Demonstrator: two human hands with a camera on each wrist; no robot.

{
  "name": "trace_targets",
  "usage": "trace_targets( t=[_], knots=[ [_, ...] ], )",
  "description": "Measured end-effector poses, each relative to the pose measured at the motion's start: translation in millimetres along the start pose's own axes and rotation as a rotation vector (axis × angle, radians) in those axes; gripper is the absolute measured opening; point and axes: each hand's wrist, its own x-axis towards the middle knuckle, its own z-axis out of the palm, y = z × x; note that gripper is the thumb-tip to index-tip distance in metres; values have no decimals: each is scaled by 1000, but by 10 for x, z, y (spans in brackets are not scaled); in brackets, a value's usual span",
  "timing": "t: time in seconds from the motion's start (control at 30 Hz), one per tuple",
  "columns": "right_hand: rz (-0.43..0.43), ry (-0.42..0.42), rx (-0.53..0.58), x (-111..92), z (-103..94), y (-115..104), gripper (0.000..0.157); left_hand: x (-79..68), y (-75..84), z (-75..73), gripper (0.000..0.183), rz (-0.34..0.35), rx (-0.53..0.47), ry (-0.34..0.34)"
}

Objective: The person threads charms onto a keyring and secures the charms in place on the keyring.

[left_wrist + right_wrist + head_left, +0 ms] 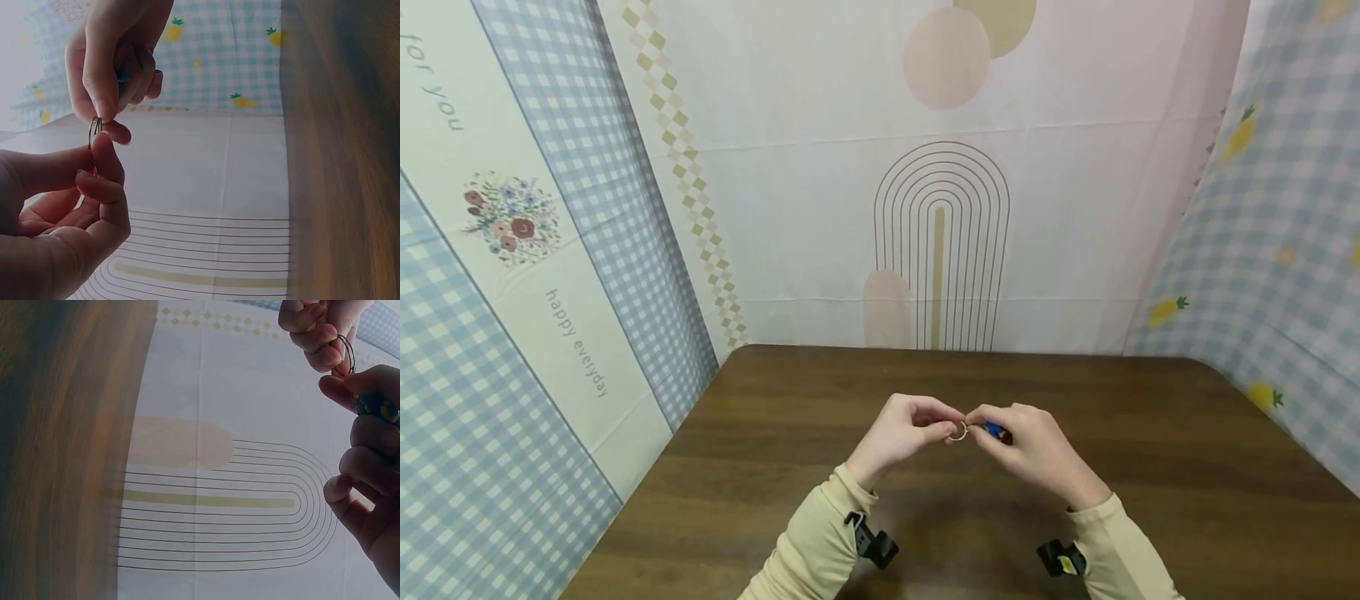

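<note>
Both hands meet over the table, joined at a thin metal key ring [961, 432]. My left hand [904, 433] pinches one side of the key ring between thumb and forefinger. From the right, my right hand [1033, 446] has its thumb and forefinger at the opposite side. A small dark blue charm with tan patches [378, 407] sits within the right fingers, mostly hidden. In the left wrist view the ring's loops [91, 132] stand slightly apart between the two sets of fingertips.
Beneath the hands lies a dark brown wooden table [790, 383]. A pale printed cloth [805, 225] hangs behind its far edge, with checked cloths at both sides. Black camera mounts [876, 546] are strapped at both wrists.
</note>
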Motion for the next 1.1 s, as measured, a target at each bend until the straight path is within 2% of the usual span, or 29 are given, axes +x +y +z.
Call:
trace_targets(
  t=[0.13, 0.2, 0.3, 0.43, 0.67, 0.83, 0.93, 1.1],
  knots=[
    [-12, -4, -2, -12, -13, 35, 12, 44, -62, 12, 17, 44, 37, -6],
    [-9, -22, -3, -16, -15, 45, 9, 33, -23, 23, 17, 58, 57, -1],
    [4, -50, -11, -25, -16, 48, 7, 30, -23, 40, 20, 57, 59, -1],
    [-4, -44, -22, -39, -13, 59, 12, 32, -44, 65, 23, 51, 24, -6],
    [9, -26, -18, -42, -55, 76, 12, -16, 133, 104, 19, 28, -27, 29],
    [16, -34, -22, -47, -89, 73, 13, 42, 42, 117, 18, 16, -20, 29],
    [13, -33, -21, -57, -106, 76, 11, 69, -5, 130, 17, 13, 22, 22],
    [10, -34, -18, -77, -128, 99, 9, 61, 23, 157, 17, 32, 80, -15]
  ],
)
